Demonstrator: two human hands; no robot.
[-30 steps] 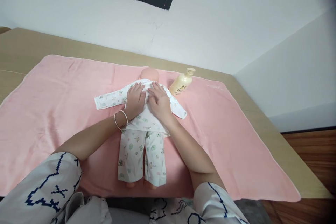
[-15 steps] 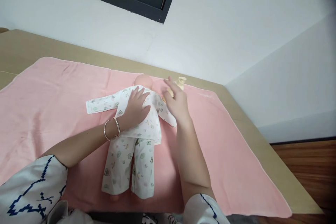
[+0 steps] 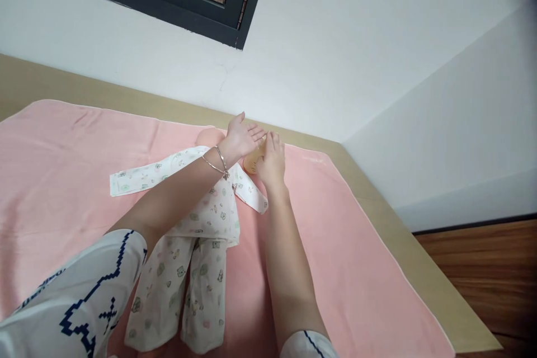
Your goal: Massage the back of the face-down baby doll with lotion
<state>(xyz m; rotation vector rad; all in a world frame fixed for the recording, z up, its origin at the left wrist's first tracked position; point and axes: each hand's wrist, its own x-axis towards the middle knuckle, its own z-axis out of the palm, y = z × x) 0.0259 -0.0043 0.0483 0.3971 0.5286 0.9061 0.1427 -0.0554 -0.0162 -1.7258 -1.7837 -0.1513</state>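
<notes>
The pale yellow, rounded bottle (image 3: 250,162) is just above the centre of the frame, on the blanket. Its upper end is covered by the right hand (image 3: 272,161). The right hand curls over the upper and right side of the bottle; how firmly its fingers close on the bottle cannot be told.

The left hand (image 3: 242,139) is just left of the right hand, palm turned up, fingers extended and thumb spread wide. It holds nothing; its fingertips reach close to the right hand, and contact there cannot be confirmed. Two thin, silver-coloured metal bangles (image 3: 222,159) encircle the left wrist.

Left of the bottle lies a doll with a smooth, rounded pink head (image 3: 209,137). It wears a white cotton shirt (image 3: 217,210) with small printed figures, one sleeve extended toward the left of the frame, and matching white printed trousers (image 3: 161,291) at lower centre-left. The left forearm crosses above the shirt and hides part of it.

The pink, soft fabric blanket (image 3: 327,246) lies beneath these items, on a light-tan flat table (image 3: 413,257). A dark grey window frame (image 3: 201,8) occupies the upper left, set in a white wall (image 3: 319,61).
</notes>
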